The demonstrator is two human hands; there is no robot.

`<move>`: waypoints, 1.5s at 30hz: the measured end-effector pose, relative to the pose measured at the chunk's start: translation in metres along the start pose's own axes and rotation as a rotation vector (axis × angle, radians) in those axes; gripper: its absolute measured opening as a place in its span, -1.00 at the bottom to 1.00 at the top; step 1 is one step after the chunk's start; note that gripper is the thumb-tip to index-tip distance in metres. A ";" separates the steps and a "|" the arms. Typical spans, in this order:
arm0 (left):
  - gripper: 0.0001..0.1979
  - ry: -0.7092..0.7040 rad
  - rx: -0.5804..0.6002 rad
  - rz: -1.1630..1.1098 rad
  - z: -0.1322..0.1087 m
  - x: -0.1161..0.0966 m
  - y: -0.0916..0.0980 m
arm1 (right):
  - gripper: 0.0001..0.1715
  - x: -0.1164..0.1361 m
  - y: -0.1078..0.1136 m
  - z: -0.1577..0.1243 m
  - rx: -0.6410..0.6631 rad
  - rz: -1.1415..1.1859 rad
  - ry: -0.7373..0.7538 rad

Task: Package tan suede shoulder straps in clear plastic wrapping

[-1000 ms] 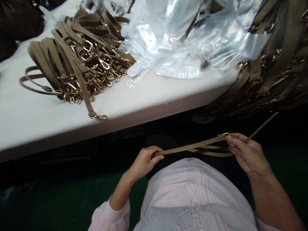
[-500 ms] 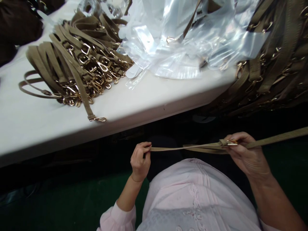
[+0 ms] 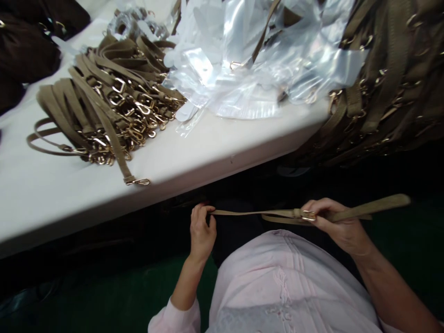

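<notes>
A khaki strap (image 3: 243,213) is stretched level between my two hands, above my lap and below the table edge. My left hand (image 3: 202,231) pinches its left end between thumb and fingers. My right hand (image 3: 342,226) is closed around the strap at a gold buckle (image 3: 308,215). Past the right hand a folded loop of strap sticks out to the right. A second layer of the strap runs beneath the upper one, left of the buckle. What lies inside the left fingertips is hidden.
On the white table (image 3: 194,162) lies a pile of khaki straps (image 3: 114,92) with gold clasps, one hanging toward the edge. Clear plastic bags (image 3: 243,83) cover the middle. More straps (image 3: 388,92) hang at the right. Dark brown bags (image 3: 31,51) sit far left.
My right hand has moved left with the buckle, toward my left hand. The strap beyond it, which ran off the right edge, now ends within view. The left hand has barely moved.
</notes>
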State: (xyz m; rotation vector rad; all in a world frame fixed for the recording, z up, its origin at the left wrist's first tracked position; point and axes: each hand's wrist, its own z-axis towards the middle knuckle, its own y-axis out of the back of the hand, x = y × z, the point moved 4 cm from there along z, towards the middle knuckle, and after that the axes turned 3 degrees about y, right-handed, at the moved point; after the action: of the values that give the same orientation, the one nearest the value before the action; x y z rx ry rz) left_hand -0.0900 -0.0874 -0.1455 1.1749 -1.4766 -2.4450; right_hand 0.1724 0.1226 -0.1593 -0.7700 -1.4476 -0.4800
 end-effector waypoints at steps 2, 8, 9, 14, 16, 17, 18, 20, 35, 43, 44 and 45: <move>-0.73 -0.004 0.160 -0.057 0.006 -0.015 0.002 | -0.93 0.007 -0.016 0.000 0.107 -0.035 0.024; -0.51 -0.199 0.675 -0.427 0.007 -0.091 -0.020 | -0.91 0.018 -0.053 0.003 0.283 -0.018 0.079; -0.53 -0.206 0.707 -0.476 0.006 -0.100 -0.026 | -0.90 0.018 -0.056 0.003 0.278 -0.030 0.068; -0.64 -0.085 0.611 -0.604 0.009 -0.112 -0.043 | -0.76 0.014 -0.058 -0.005 0.208 -0.065 -0.112; -0.68 0.022 0.572 -0.624 0.009 -0.107 -0.042 | -0.48 0.014 -0.058 -0.007 0.248 0.005 -0.154; -0.69 0.078 0.555 -0.633 0.009 -0.104 -0.041 | -0.38 0.014 -0.058 -0.008 0.273 0.033 -0.163; -0.71 0.136 0.536 -0.645 0.008 -0.101 -0.039 | -0.36 0.014 -0.058 -0.008 0.288 0.050 -0.170; -0.74 0.249 0.472 -0.694 0.007 -0.094 -0.034 | -0.40 0.012 -0.057 -0.009 0.304 0.040 -0.200; -0.64 0.658 0.191 -1.018 0.021 -0.064 -0.023 | -0.42 -0.002 -0.066 -0.013 0.358 0.138 -0.374; -0.67 0.496 0.349 -0.854 0.014 -0.070 -0.032 | -0.46 0.005 -0.074 -0.007 0.324 0.210 -0.362; -0.66 0.483 0.347 -0.855 0.014 -0.068 -0.031 | -0.48 0.005 -0.074 -0.006 0.310 0.228 -0.369; -0.65 0.466 0.342 -0.866 0.014 -0.065 -0.029 | -0.49 0.005 -0.075 -0.006 0.297 0.249 -0.381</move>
State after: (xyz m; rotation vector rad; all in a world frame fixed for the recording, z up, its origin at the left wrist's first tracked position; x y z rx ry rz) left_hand -0.0432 -0.0348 -0.1267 2.6909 -1.4461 -2.0304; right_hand 0.1237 0.0687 -0.1407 -0.8136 -1.6970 0.0802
